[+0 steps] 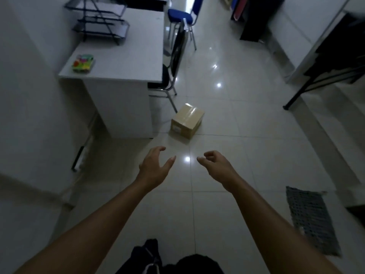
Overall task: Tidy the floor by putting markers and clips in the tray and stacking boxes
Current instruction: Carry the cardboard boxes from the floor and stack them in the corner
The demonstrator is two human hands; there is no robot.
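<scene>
Head view, near to far. Both bare forearms reach forward over the tiled floor [246, 135]. Left hand [156, 165]: fingers spread and gently curved, grasping nothing. Right hand [215, 165]: fingers loosely curled, thumb forward, likewise empty. A dark mesh mat [310, 218] lies on the floor to the right of the right forearm. The cardboard box [187, 121], taped shut, sits on the floor beyond both hands, in line with the gap between them and touching neither. It lies near the corner of the white desk [126, 62] and a leg of the black chair [173, 62]. On the desk are a small colourful container [83, 63] and, farther back, a tiered wire tray [100, 20].
</scene>
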